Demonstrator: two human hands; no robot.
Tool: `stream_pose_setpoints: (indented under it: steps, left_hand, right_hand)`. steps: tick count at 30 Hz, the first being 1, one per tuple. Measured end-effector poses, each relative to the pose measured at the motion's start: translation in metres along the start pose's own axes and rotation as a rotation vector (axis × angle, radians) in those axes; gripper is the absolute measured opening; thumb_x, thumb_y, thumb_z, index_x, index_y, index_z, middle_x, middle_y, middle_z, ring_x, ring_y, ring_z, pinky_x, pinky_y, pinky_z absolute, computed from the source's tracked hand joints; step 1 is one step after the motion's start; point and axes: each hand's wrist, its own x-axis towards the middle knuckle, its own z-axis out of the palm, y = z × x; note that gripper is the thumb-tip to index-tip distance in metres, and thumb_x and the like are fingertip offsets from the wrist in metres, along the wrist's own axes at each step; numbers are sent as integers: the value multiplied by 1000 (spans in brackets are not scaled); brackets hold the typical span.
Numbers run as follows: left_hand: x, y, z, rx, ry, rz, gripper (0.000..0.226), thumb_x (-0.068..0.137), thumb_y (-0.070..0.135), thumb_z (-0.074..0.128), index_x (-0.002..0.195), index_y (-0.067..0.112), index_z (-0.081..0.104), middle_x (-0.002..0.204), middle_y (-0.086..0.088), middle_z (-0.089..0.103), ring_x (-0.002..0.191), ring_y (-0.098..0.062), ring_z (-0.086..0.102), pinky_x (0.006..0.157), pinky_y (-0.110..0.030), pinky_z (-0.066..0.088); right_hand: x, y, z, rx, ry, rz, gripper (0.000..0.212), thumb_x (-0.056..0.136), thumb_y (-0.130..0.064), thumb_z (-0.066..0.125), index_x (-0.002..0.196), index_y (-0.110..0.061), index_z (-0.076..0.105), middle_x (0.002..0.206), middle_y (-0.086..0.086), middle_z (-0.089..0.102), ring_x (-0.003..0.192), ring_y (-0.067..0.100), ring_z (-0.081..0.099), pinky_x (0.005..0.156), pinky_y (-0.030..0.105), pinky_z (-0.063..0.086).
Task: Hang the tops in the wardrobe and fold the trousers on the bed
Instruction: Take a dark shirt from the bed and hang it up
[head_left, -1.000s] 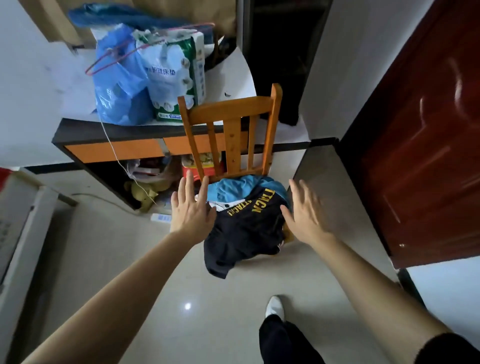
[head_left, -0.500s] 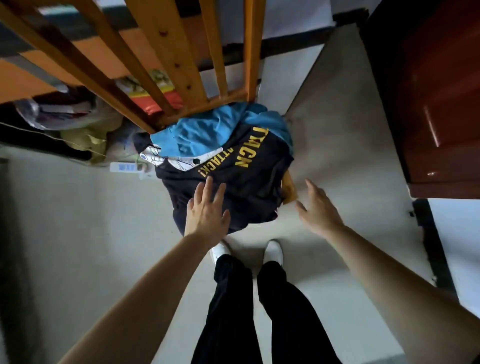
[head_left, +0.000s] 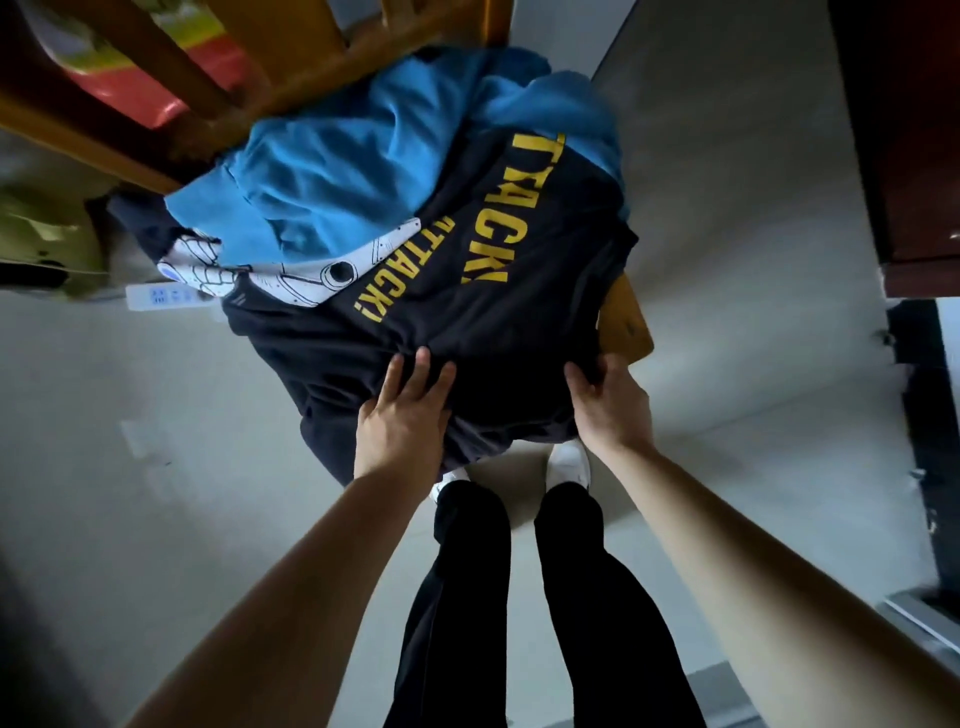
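Two hands now contact the clothes on the chair (head_left: 626, 325). One second ago both hovered open, short of the seat. Half a second ago only the left had reached the cloth.

1. Behind the seat's left edge, on the floor: a power strip (head_left: 161, 297). It plays no part in the task.
2. At the seat's rear, against the back rails: a blue garment (head_left: 363, 171), crumpled. Whether it is a top or trousers cannot be told. A white printed garment (head_left: 291, 270) shows from under its front-left edge.
3. Left hand (head_left: 402, 415): fingers straight and spread, laid flat on the black top (head_left: 467, 322) at the seat's front edge. It presses and does not grasp.
4. The black top lies uppermost and covers the seat. Its hem hangs over the front, and the yellow lettering faces up.
5. Right hand (head_left: 610, 402): it has closed the gap to the seat's front-right corner. Its fingers curl into the top's right edge and grip the cloth.

Assessment: approach is complete and pick-up has begun. The left hand probably has to grasp the cloth before the top can be lifted clear. Lifting may drag the blue garment off the seat. No top is hung and no trousers are folded yet.
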Motion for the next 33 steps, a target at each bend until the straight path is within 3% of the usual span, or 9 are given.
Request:
stream_pose_setpoints:
  steps: [7,11,13,17,20,23,27,31,33]
  left_hand:
    - [5,-3,-7,-99,-3,-1,44,105,35,35,148,39,37,162,14,20,150,-15,15,108,-42,40]
    - [5,-2,-10,-123,-23,-3,43,105,36,34,147,37,39,162,13,21,150,-15,16,108,-43,40]
    - [4,-1,-12,-140,-24,-6,43,104,36,35,147,36,41,162,13,21,150,-15,16,109,-42,40]
    - [2,6,-23,-234,-85,-56,43,102,29,40,144,33,46,162,12,21,151,-16,14,113,-41,33]
    - [-6,13,-40,-300,-72,-94,40,96,21,46,133,29,59,147,1,49,138,-23,40,100,-35,40]
    - [-26,19,-65,-362,32,-149,33,88,17,49,115,27,65,119,-6,66,108,-33,60,75,-32,40]
    - [-65,21,-114,-430,159,-194,26,80,11,56,105,17,63,106,-11,66,98,-36,61,70,-32,39]
    - [-111,24,-173,-487,211,-175,28,79,14,65,106,17,65,97,-11,70,91,-35,64,72,-35,49]
    - [-134,32,-208,-514,231,-156,29,80,19,68,109,17,66,98,-10,71,93,-33,65,77,-38,52]
  right_hand:
    - [0,-35,-22,172,244,-136,25,78,-33,65,94,-19,53,96,-3,57,89,16,52,76,30,46]
    - [3,-44,-30,177,108,-137,35,92,-42,63,117,-17,64,84,-16,58,72,0,55,54,8,33]
    - [0,-41,-34,148,80,-161,29,97,-36,58,117,-17,67,90,-10,65,83,2,63,58,5,33]
    - [-14,-38,-53,252,132,-192,26,102,-20,49,125,-14,61,125,4,65,115,22,59,84,13,34]
    - [-28,-46,-76,569,34,-79,33,100,-7,46,130,-14,59,133,6,61,121,21,59,104,29,45]
    - [-48,-65,-103,1081,-233,106,49,99,7,40,143,-13,47,140,8,56,120,26,61,101,44,52]
    - [-93,-105,-145,1270,-425,100,65,93,18,31,146,-17,45,130,10,59,99,21,68,75,32,59]
    - [-133,-148,-191,1340,-414,119,49,97,6,34,141,-5,51,137,21,56,123,34,56,107,41,44]
    - [-158,-172,-217,1311,-423,71,36,101,-9,45,136,-2,56,137,19,58,121,29,59,105,36,46]
